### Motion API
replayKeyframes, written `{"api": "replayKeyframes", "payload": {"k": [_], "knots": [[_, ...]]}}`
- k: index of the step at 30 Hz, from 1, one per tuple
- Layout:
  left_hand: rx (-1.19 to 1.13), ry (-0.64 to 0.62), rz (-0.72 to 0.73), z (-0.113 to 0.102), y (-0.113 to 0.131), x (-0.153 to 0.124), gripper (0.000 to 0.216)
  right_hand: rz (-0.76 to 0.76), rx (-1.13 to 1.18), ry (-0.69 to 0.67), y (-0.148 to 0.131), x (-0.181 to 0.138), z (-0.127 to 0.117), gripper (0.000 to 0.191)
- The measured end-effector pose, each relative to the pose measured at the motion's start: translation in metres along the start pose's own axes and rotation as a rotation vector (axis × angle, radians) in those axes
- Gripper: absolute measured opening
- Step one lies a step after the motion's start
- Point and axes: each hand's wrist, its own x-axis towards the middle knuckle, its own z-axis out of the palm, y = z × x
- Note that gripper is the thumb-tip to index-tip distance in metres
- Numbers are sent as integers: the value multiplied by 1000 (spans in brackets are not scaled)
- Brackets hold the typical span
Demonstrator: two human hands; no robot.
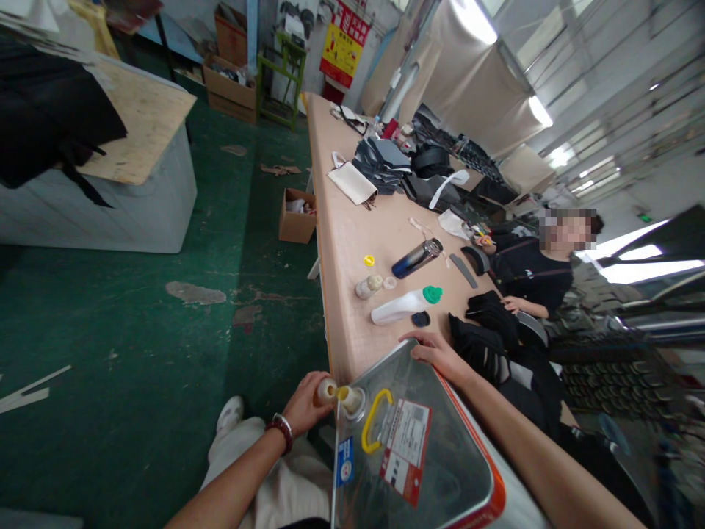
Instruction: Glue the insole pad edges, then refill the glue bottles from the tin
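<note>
A large rectangular metal can [457, 463] is tilted at the table's near edge, its top face towards me. It has a yellow handle [370, 430], paper labels and a yellowish spout [351, 399]. My right hand [438, 355] grips the can's far upper edge. My left hand [302, 408] is closed around a small bottle [327, 391], its open mouth right at the spout. Whether liquid flows, I cannot tell. Beyond the can lie a white bottle with a green cap [402, 305], a small squat bottle [368, 286], a dark cap [421, 319] and a yellow ring-shaped cap [369, 260].
On the long table [346, 235] are a steel thermos [417, 258], a cream pouch [352, 182] and stacked dark pieces [381, 162]. A person in black [529, 272] works at the right by black fabric items [485, 345]. A cardboard box [297, 217] stands on the green floor.
</note>
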Motion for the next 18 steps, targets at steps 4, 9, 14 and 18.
{"api": "replayKeyframes", "payload": {"k": [4, 9, 14, 18], "knots": [[8, -2, 7, 3, -5, 0, 50, -2, 2, -4, 0, -1, -2, 39], [3, -8, 19, 5, -8, 1, 53, -8, 15, -11, 1, -2, -4, 40], [14, -20, 14, 5, -8, 1, 54, 0, 18, -1, 2, -3, -4, 39], [16, -29, 16, 4, -6, 1, 53, 6, 33, -10, 3, -3, -5, 37]]}}
